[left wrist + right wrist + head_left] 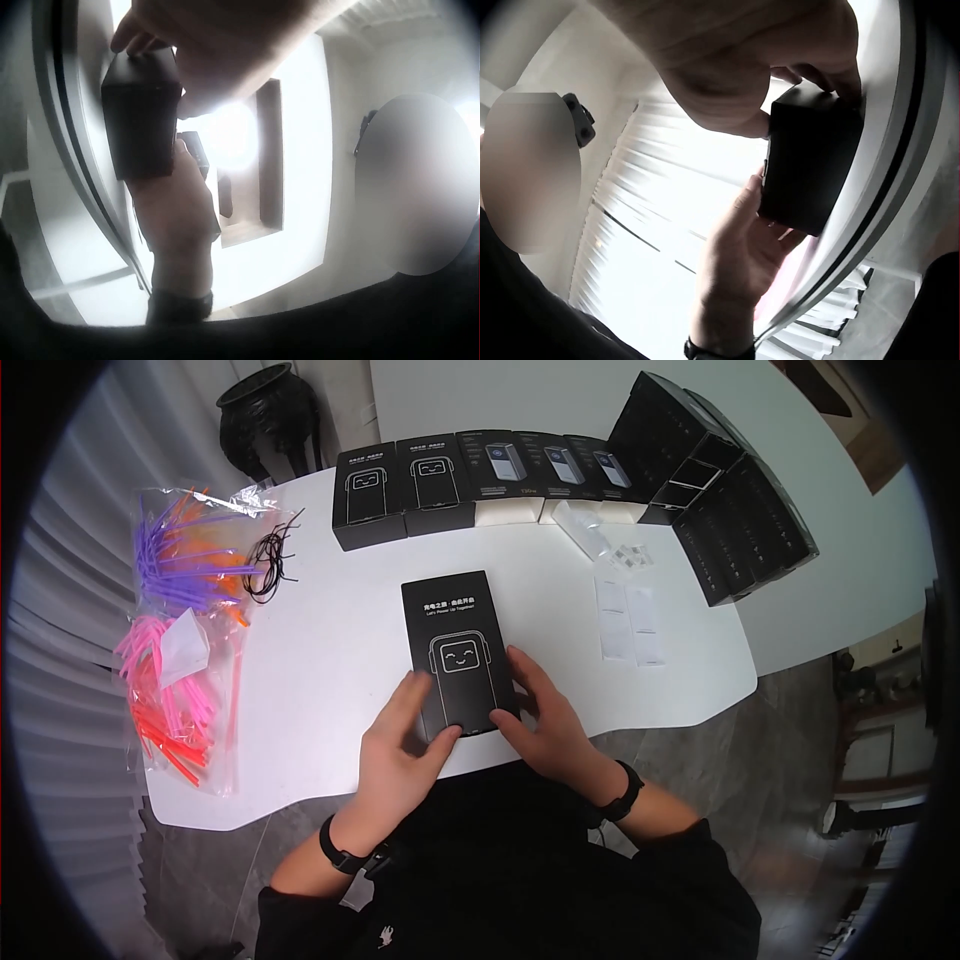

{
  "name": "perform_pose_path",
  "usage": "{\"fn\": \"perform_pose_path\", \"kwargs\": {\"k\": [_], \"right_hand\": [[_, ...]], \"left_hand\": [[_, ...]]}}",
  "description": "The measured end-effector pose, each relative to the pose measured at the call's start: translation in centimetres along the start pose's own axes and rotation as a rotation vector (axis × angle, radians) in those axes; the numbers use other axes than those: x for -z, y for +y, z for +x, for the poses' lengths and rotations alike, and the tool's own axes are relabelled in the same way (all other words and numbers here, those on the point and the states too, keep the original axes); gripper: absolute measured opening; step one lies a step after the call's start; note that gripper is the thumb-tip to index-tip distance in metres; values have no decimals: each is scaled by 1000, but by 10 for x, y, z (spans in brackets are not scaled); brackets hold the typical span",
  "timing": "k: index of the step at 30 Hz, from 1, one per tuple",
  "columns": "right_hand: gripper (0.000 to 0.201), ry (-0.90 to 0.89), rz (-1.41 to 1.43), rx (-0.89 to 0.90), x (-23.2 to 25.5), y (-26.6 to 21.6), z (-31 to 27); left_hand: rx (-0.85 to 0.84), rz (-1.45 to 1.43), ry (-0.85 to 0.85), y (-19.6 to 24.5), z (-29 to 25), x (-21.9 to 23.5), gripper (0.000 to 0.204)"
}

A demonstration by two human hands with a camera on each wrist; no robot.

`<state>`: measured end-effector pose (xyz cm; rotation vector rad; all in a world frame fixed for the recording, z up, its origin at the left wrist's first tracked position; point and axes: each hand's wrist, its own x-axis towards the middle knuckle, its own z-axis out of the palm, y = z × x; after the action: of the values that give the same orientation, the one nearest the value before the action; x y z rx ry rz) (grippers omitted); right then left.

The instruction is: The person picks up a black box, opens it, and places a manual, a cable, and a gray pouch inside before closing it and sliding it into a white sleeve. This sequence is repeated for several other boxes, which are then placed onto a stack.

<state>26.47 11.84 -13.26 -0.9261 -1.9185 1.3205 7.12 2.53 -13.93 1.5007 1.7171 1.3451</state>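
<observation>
A black box (pixel 458 615) with a line-drawn smiling face and white lettering lies printed side up near the table's front edge. On its left side my left hand (pixel 400 748) grips it, thumb at the near left corner. From the other side my right hand (pixel 548 730) holds it, the thumb on the near right part of the top and the fingers along the side. Both wrist views show the box's dark near end, as the box (pixel 141 131) in the left one and the box (pixel 810 161) in the right, between the two hands.
Similar boxes (pixel 435 470) line the back of the white table (pixel 320 660), with more stacked boxes (pixel 735 530) at the right. Clear bags of purple and orange sticks (pixel 185 565) and pink and red sticks (pixel 175 705) lie left, beside black cords (pixel 268 565). White paper strips (pixel 630 622) lie right.
</observation>
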Motion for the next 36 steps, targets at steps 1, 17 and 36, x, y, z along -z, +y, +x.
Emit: {"fn": "perform_pose_path", "kwargs": {"k": [1,17,36], "right_hand": [[75,-1,3,-12,0,0,1],[59,-63,181,-119,48,-22,50],[76,119,887,-166,77,8,211]], "left_hand": [[104,-93,16,1,1,-2,62],[404,-941,-4,32,32,33,72],[455,-1005,-19,7,22,45,70]]}}
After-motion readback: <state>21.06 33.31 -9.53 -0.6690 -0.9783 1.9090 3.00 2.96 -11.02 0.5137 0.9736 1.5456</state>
